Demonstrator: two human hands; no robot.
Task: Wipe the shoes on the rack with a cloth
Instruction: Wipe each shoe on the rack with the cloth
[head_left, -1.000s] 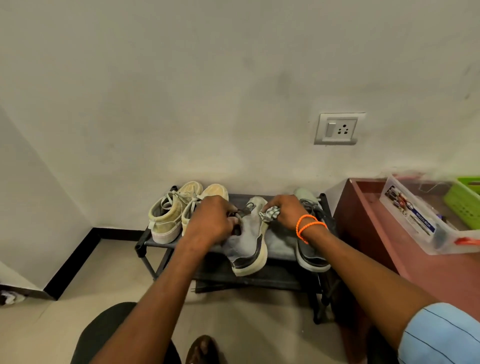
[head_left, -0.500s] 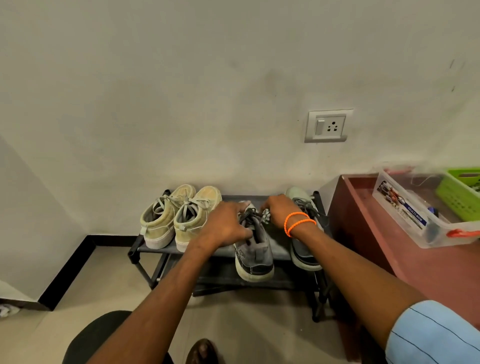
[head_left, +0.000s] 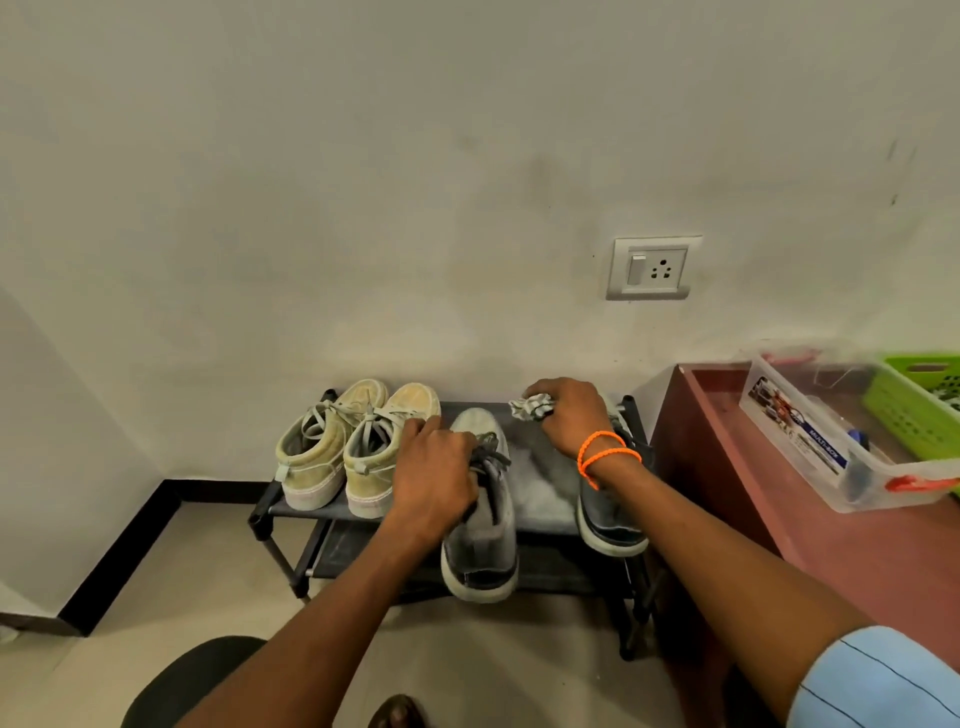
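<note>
A low black shoe rack (head_left: 262, 517) stands against the wall. On its top shelf a pair of beige sneakers (head_left: 337, 452) sits at the left. My left hand (head_left: 434, 475) grips a grey shoe (head_left: 483, 540) by its opening and laces, with the heel hanging past the rack's front edge. My right hand (head_left: 563, 415) holds a small crumpled grey-and-white cloth (head_left: 530, 406) near the back of the shelf. The second grey shoe (head_left: 610, 512) lies at the right, partly hidden under my right wrist with its orange bands.
A reddish-brown table (head_left: 857, 566) stands right of the rack, carrying a clear plastic box (head_left: 831, 457) and a green basket (head_left: 914, 405). A wall socket (head_left: 652, 267) is above the rack. A dusty patch (head_left: 540, 478) shows on the shelf between the grey shoes. My knee (head_left: 192, 680) is below.
The grey shoe, earlier tilted on its side in my left hand, now stands upright on the shelf. My right hand with the cloth has moved off the shoe towards the back of the shelf.
</note>
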